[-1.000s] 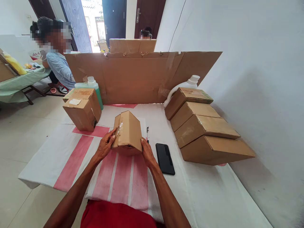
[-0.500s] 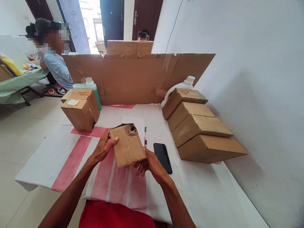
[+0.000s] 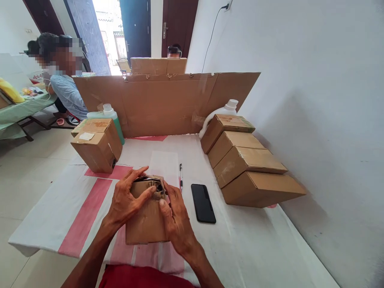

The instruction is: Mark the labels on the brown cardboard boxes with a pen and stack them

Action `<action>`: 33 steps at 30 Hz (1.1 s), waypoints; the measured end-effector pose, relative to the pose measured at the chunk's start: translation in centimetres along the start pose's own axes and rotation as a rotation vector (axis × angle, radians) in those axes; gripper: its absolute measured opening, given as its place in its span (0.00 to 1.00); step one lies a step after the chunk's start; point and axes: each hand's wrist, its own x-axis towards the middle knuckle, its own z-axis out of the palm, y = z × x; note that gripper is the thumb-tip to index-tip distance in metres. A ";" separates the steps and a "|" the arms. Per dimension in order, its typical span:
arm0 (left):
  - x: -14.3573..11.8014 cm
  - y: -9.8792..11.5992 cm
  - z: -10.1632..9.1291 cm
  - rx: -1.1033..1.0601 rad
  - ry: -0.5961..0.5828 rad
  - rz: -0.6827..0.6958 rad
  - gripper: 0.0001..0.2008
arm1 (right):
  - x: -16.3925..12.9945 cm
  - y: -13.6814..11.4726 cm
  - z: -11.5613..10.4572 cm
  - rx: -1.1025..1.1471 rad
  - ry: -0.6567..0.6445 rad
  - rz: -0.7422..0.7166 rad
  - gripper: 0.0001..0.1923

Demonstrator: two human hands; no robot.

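A small cardboard box (image 3: 146,222) lies flat on the white and pink striped cloth (image 3: 75,200) close to me. Its far end is torn open, showing something dark inside. My left hand (image 3: 126,200) grips the box's left far corner, fingers curled over the torn end. My right hand (image 3: 175,216) holds the right side, with fingers pressing at the same opening. A black phone (image 3: 203,197) lies just right of my right hand, and a pen (image 3: 181,172) rests beyond it.
Several stacked cardboard boxes (image 3: 246,160) lean along the wall at right, a white jug (image 3: 223,110) behind them. Two boxes (image 3: 96,144) and a green bottle (image 3: 109,116) stand at left. A cardboard screen (image 3: 162,102) closes the back. A person (image 3: 61,76) sits beyond, left.
The box went from standing upright to lying flat and nearer to me. Both hands shifted from its sides to its torn far end.
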 end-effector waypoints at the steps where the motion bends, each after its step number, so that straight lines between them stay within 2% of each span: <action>1: 0.0 0.1 0.1 0.021 0.006 0.013 0.21 | -0.5 0.0 0.3 -0.004 0.015 -0.011 0.25; 5: -0.7 0.1 0.5 0.055 0.019 0.046 0.12 | -1.5 -0.4 0.1 0.016 0.045 -0.015 0.24; 8: -1.6 0.2 0.7 0.103 0.065 0.054 0.11 | -0.8 -1.2 -0.5 -0.023 0.085 -0.027 0.19; 12: -2.5 0.8 0.8 0.163 0.096 0.060 0.09 | 0.5 -1.9 -0.4 -0.160 0.119 -0.137 0.17; 17: -2.7 1.3 1.5 0.229 0.152 0.025 0.08 | 1.0 -2.5 0.6 -0.283 0.199 -0.094 0.16; 20: -2.4 1.2 1.7 0.239 0.148 0.023 0.08 | 0.9 -2.2 -0.1 -0.160 0.169 -0.090 0.16; 22: -2.0 1.1 1.4 0.229 0.133 0.027 0.08 | 0.6 -0.8 -1.6 0.007 0.099 -0.067 0.16; 24: -1.7 1.0 1.1 0.217 0.127 0.024 0.09 | 0.3 1.6 -3.7 0.063 0.110 0.029 0.20; 28: -1.4 0.9 0.9 0.198 0.122 0.014 0.09 | 0.9 8.0 -7.2 -0.291 0.268 0.250 0.20; 30: -1.3 1.0 1.1 0.189 0.116 0.009 0.09 | 2.3 10.6 -7.7 -0.386 0.254 0.268 0.18; 33: -1.3 1.1 1.5 0.175 0.114 0.004 0.09 | 5.6 12.9 -7.0 -0.380 0.226 0.275 0.15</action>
